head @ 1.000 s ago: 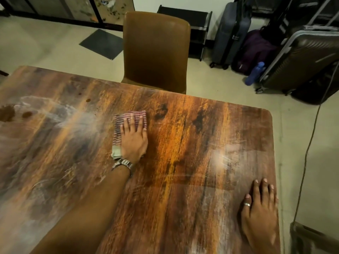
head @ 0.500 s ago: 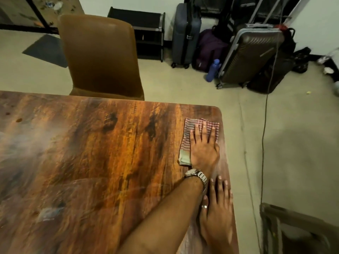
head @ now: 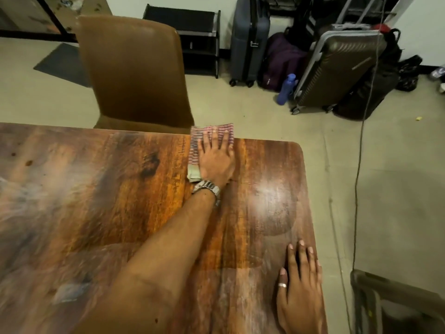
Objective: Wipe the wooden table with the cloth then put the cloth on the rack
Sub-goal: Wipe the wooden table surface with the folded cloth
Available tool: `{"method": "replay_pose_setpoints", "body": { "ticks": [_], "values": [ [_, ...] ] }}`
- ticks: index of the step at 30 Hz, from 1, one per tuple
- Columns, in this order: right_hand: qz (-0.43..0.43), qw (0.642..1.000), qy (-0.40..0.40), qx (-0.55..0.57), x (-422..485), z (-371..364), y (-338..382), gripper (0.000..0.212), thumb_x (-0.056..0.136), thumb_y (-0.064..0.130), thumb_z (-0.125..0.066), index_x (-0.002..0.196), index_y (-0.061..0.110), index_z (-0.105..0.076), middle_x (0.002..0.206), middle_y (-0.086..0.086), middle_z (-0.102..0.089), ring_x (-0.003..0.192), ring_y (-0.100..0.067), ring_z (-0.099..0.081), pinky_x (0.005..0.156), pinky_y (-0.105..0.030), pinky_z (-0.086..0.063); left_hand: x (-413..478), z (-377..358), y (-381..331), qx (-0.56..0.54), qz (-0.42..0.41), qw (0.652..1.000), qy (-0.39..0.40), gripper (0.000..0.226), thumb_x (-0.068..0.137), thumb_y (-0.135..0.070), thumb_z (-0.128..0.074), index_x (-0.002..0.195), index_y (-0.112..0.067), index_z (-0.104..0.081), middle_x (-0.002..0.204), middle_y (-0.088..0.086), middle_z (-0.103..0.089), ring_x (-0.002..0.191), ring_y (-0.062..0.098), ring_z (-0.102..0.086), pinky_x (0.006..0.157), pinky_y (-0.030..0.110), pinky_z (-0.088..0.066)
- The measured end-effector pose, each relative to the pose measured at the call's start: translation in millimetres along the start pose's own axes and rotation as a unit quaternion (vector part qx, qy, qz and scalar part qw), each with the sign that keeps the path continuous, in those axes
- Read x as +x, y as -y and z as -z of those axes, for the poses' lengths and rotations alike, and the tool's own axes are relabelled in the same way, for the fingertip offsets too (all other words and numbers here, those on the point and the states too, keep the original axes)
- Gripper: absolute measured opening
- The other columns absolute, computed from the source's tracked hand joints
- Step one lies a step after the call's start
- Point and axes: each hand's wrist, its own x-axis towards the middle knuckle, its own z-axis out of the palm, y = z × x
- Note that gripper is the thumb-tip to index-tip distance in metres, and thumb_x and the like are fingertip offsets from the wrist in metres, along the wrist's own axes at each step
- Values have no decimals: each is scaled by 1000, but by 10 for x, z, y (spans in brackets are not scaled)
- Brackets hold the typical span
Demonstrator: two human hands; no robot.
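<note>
A red-and-white striped cloth (head: 195,144) lies folded at the far edge of the wooden table (head: 96,201), its top edge hanging slightly past the rim. My left hand (head: 216,162), with a metal watch on the wrist, presses flat on the cloth with fingers spread. My right hand (head: 301,290) rests flat on the table near the right edge, holding nothing, a ring on the thumb. A black rack (head: 192,39) stands on the floor against the back wall.
A brown chair (head: 134,73) is pushed up to the far side of the table. Suitcases (head: 337,68), bags and a blue bottle (head: 286,89) line the back wall. A cable (head: 361,141) hangs at the right. Another chair (head: 397,304) sits at lower right.
My left hand slid the cloth from the table's middle to the right edge, then up and back left along the far edge. My right hand stayed flat near the right edge.
</note>
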Motion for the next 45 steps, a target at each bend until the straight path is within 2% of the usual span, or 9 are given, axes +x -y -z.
{"method": "replay_pose_setpoints", "body": {
  "ticks": [7, 10, 13, 16, 21, 28, 34, 40, 45],
  "values": [
    [-9, 999, -10, -37, 10, -41, 41, 62, 92, 34, -32, 147, 7, -42, 157, -15, -34, 145, -38, -29, 118, -50, -19, -188, 586, 2193, 12, 154, 986, -64, 62, 101, -45, -17, 160, -25, -24, 166, 16, -18, 152, 41, -12, 123, 57, -6],
    [44, 999, -1, -33, 149, 20, 117, 60, 94, 33, -30, 145, 5, -44, 156, -15, -34, 144, -37, -29, 118, -50, -20, -313, 674, 2632, 14, 177, 982, -66, 65, 100, -47, -14, 160, -24, -21, 167, 16, -15, 153, 42, -10, 124, 57, -4],
    [131, 990, 49, -31, 685, 75, 343, 57, 102, 38, -20, 152, 14, -32, 162, -6, -24, 151, -25, -17, 123, -42, -10, -300, 651, 2656, 15, 188, 980, -69, 59, 106, -43, -17, 161, -24, -15, 168, 16, -10, 154, 40, -4, 124, 55, 0],
    [125, 991, 57, -13, 1216, 60, 562, 58, 103, 43, -17, 156, 20, -21, 165, -3, -14, 153, -20, -6, 124, -42, -9, -258, 588, 2442, 25, 197, 977, -76, 57, 108, -41, -17, 161, -23, -12, 168, 16, -7, 154, 39, -3, 124, 55, 0],
    [127, 990, 57, -5, 1438, 20, 519, 57, 104, 46, -24, 156, 24, -21, 166, 0, -10, 153, -17, -2, 124, -37, -1, -113, 411, 1795, 36, 132, 988, -67, 58, 107, -42, -16, 162, -23, -9, 168, 15, -5, 154, 39, -3, 124, 55, 0],
    [77, 996, 36, -23, 1534, 158, 151, 59, 103, 51, -27, 156, 26, -22, 166, 0, -11, 153, -20, -5, 124, -38, -7, -20, -79, -13, 56, -16, 998, -40, 60, 105, -44, -20, 161, -26, -10, 169, 13, -6, 154, 38, -3, 123, 55, 3],
    [28, 999, 36, 18, 1476, 256, -267, 56, 103, 34, -29, 156, 17, -20, 165, -4, -14, 153, -20, -8, 124, -36, -9, -384, -536, -1603, 39, -127, 991, 4, 59, 104, -42, -23, 161, -28, -13, 168, 12, -11, 154, 38, -2, 123, 57, -1],
    [-37, 996, 13, 82, 1210, 277, -445, 64, 97, 34, -20, 156, 9, -16, 165, -9, -13, 153, -18, -8, 124, -35, -6, -862, -709, -1854, 52, -168, 984, 31, 58, 104, -43, -28, 159, -30, -21, 168, 11, -15, 154, 38, -5, 123, 57, -5],
    [-19, 994, 5, 104, 755, 361, -491, 70, 89, 31, -24, 156, 13, -18, 164, -6, -16, 152, -16, -8, 125, -37, -6, -1481, -787, -1707, 43, -178, 983, 25, 57, 104, -44, -26, 159, -30, -22, 168, 9, -13, 154, 35, -5, 124, 54, -2]
  ]
}}
